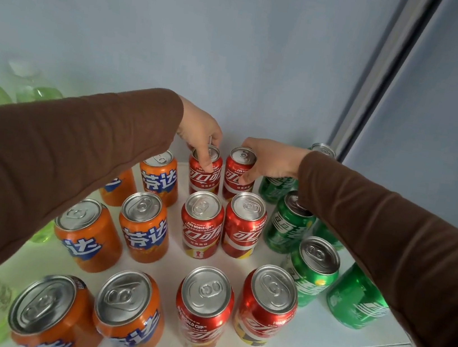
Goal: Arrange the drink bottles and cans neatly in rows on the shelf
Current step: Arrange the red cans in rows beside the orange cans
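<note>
Head view looks down on a white shelf [317, 330] carrying cans sorted by colour into paired columns that run from its front edge to its back edge, likely so each brand reads as its own block. Orange cans [144, 226] fill the left side, red cans [201, 224] the middle, and green cans [312, 270] the right side toward the back right corner. Green bottles [39, 93] sit blurred beyond the left edge, behind a brown sleeve [62, 156].

Both arms reach over the front rows to the back edge, where the last red pair stands. The left hand [200, 131] grips the back left red can [204, 170] from above, fingers curled over its rim. The right hand [271, 158] holds the back right red can [239, 172] by its side, thumb on the label. The two cans stand upright and just beside each other; gripping both at once probably lets the person square them with the red pairs in front. The arranging looks nearly complete, though the front cans stand a little looser.
</note>
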### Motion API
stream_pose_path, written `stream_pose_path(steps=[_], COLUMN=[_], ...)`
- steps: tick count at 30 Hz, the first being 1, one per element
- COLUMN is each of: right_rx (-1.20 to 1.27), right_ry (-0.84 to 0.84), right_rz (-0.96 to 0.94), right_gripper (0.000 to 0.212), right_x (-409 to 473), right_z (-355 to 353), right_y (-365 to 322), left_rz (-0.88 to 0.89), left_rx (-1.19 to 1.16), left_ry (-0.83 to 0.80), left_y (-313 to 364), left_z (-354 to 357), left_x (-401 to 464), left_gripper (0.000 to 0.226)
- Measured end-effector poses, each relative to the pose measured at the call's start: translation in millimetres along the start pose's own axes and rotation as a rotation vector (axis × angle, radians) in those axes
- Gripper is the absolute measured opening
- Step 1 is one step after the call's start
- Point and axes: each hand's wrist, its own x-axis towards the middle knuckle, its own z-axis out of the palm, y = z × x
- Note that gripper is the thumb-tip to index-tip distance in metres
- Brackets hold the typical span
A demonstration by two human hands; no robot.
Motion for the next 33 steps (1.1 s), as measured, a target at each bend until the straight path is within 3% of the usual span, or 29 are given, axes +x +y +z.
stream_pose_path(steps=[4, 7, 15, 25, 33], right_rx=[0.049, 0.12, 0.269, 0.316, 0.267], right_ry=[0.008, 0.071, 0.329, 0.515, 0.581], right_rz=[0.017, 0.019, -0.061, -0.139, -0.279], right_gripper=[0.08, 0.092, 0.07, 0.041, 0.046], right_x=[-3, -15, -84, -198, -278], right_z=[0, -4, -15, 10, 53], right_y=[1, 2, 8, 26, 64], left_rz=[0.002, 0.018, 0.172, 0.284, 0.246], left_rx=[-0.034, -0.022, -0.171, -0.098, 0.002], left_ry=[0.018, 0.13, 0.488, 0.552, 0.7], left_y=[-1, -1, 24, 107, 172], left_z=[-5, -14, -24, 34, 114], left_x=[-5, -17, -71, -149, -187], left_gripper=[0.067, 0.068, 0.056, 0.052, 0.051])
